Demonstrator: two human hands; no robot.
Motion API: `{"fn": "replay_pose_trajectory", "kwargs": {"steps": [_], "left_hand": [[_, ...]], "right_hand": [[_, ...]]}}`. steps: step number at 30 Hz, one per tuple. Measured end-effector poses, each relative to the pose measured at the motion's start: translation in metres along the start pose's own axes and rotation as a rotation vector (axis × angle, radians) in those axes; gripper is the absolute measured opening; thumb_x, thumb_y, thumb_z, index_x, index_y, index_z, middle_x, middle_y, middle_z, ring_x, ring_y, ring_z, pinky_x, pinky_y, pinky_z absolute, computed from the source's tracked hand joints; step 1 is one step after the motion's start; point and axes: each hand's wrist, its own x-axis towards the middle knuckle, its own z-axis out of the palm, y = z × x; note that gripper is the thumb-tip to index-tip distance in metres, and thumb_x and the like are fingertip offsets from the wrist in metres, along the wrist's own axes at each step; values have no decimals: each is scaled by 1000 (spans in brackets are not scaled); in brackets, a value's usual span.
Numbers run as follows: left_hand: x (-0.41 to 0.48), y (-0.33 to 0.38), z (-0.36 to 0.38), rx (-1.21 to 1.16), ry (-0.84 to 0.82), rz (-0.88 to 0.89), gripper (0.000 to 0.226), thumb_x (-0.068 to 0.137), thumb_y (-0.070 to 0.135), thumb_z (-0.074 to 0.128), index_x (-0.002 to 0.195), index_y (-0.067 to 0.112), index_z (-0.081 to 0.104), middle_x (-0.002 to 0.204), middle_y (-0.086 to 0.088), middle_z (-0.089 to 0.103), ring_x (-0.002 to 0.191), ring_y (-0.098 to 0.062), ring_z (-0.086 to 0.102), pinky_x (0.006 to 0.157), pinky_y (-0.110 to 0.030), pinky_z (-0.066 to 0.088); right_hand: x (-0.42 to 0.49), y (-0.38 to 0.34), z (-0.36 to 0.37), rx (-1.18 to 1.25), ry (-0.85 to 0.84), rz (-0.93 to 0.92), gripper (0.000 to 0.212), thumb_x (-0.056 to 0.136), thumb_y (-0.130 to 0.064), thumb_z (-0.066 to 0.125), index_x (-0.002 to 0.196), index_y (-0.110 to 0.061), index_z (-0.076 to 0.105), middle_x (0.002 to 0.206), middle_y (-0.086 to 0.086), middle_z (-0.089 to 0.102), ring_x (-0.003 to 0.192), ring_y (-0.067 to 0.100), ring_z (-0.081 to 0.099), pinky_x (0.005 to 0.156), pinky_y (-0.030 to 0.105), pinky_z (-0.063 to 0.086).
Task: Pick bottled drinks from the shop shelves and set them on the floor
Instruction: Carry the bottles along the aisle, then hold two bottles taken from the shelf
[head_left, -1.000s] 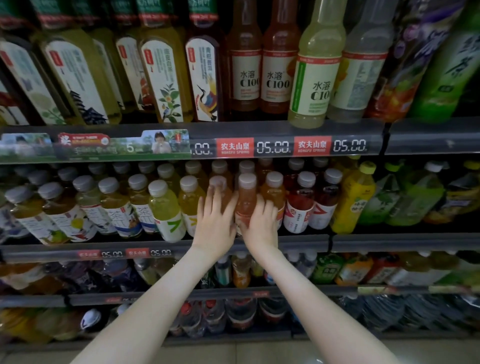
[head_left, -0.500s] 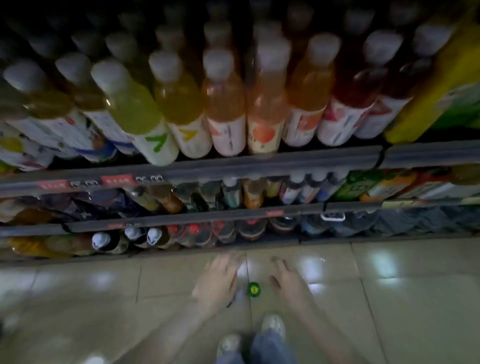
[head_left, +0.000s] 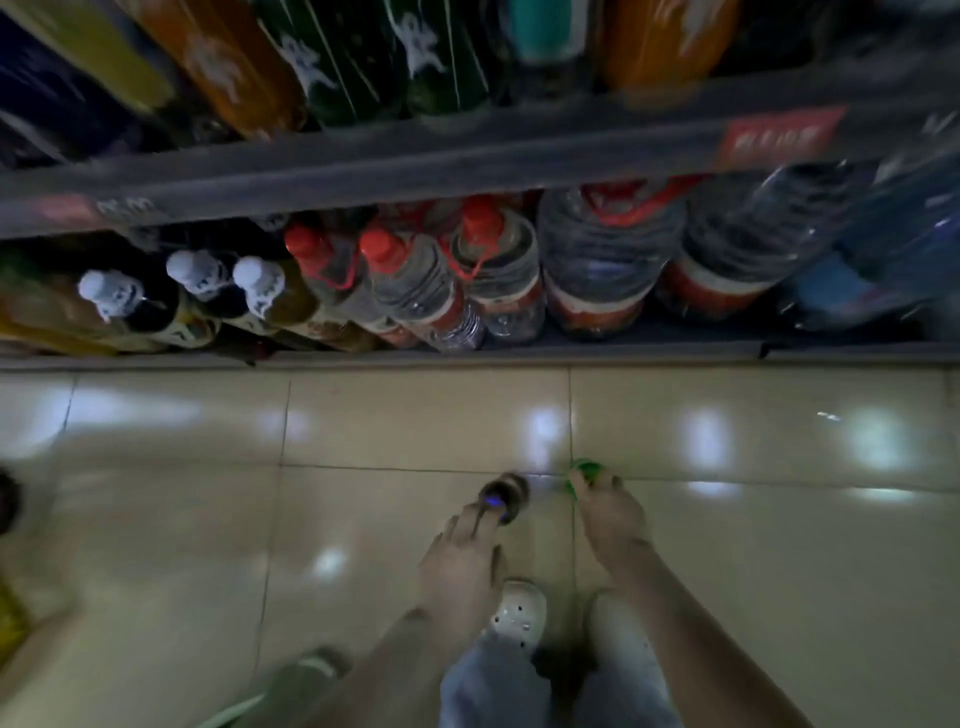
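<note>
Head view, looking steeply down; frame motion-blurred and dim. Both hands are low over the tiled floor, in front of the bottom shelf. The left hand reaches to the dark-capped bottle, seen cap-on from above. Its fingers lie close together with the tips on the near edge of the cap; cannot tell whether they pinch it or only touch. The right hand is on the green-capped bottle, its fingers curled around the cap and pinching it, green showing between the tips. The two bottles stand upright, near each other but apart, close to a tile joint and just ahead of the person's feet. Only the caps are legible, and whether the bases touch the floor cannot be told. Below the hands are a white clog and pale jeans. On the bottom shelf, from left to right: white-capped bottles, red-capped water bottles, large water jugs. Above them runs a grey shelf rail with a red price tag at its right; its print is unreadable. On the shelf above, an orange bottle stands beside dark green ones, heavily blurred.
</note>
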Motion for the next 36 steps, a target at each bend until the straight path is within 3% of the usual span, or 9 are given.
{"fn": "replay_pose_trajectory", "kwargs": {"steps": [3, 11, 15, 18, 21, 25, 27, 32, 36], "left_hand": [[-11, 13, -8, 18, -50, 19, 52, 97, 26, 38, 147, 24, 24, 149, 7, 29, 124, -14, 39, 99, -23, 33], [-57, 158, -124, 23, -274, 370, 75, 91, 29, 57, 152, 23, 14, 157, 1, 20, 143, -15, 20, 114, -24, 6], [-107, 291, -216, -72, -316, 527, 79, 79, 44, 71, 142, 20, 29, 135, -4, 50, 126, -20, 45, 113, -35, 21], [-137, 391, -270, -159, -256, 623, 74, 74, 42, 74, 134, 22, 38, 124, -3, 57, 111, -23, 55, 89, -26, 42], [-168, 492, -307, -265, -198, 689, 66, 69, 42, 77, 125, 25, 46, 114, 4, 62, 102, -16, 60, 78, -25, 45], [-208, 617, -345, -343, -152, 835, 50, 61, 49, 70, 104, 34, 49, 95, 15, 63, 86, -6, 60, 70, -24, 45], [-221, 674, -362, -376, -120, 892, 50, 55, 50, 65, 101, 39, 50, 91, 17, 64, 83, 1, 60, 69, -21, 48], [-223, 817, -393, -392, -96, 1014, 54, 53, 51, 67, 104, 38, 53, 90, 17, 66, 81, 7, 60, 71, -21, 52], [-207, 934, -398, -342, -68, 1132, 60, 54, 52, 68, 110, 38, 52, 95, 19, 68, 87, 4, 62, 76, -24, 53]], "right_hand": [[-26, 4, -22, 13, 157, -4, 44, 56, -20, 91, 97, -14, 73, 72, 18, 66, 53, 26, 64, 42, 24, 47], [-232, 85, -202, 744, 391, 124, 22, 81, -28, 73, 97, -17, 64, 78, 2, 69, 69, 26, 63, 57, 27, 35], [-365, 167, -318, 1018, 585, 176, 16, 83, -33, 70, 81, -35, 54, 64, -14, 56, 60, 10, 51, 63, 34, 45], [-441, 235, -376, 1147, 779, 195, 17, 82, -36, 70, 88, -38, 54, 73, -19, 59, 66, 2, 53, 66, 27, 48], [-504, 300, -409, 1193, 893, 133, 69, 80, -26, 75, 130, -53, 37, 112, -27, 55, 94, -8, 55, 81, 12, 44], [-572, 385, -433, 1105, 901, 111, 105, 85, -25, 71, 143, -60, -8, 144, -20, 39, 120, 11, 55, 97, 45, 49], [-596, 430, -448, 1135, 958, 115, 105, 84, -32, 71, 140, -63, -13, 138, -24, 45, 116, 9, 59, 95, 42, 51], [-630, 559, -497, 1240, 1000, 159, 64, 66, -54, 73, 125, -43, 50, 114, -22, 67, 110, 1, 61, 99, 31, 48], [-640, 662, -531, 1185, 1108, 281, 60, 52, -55, 75, 105, -35, 57, 97, -16, 70, 91, -5, 64, 75, 9, 46]]}}
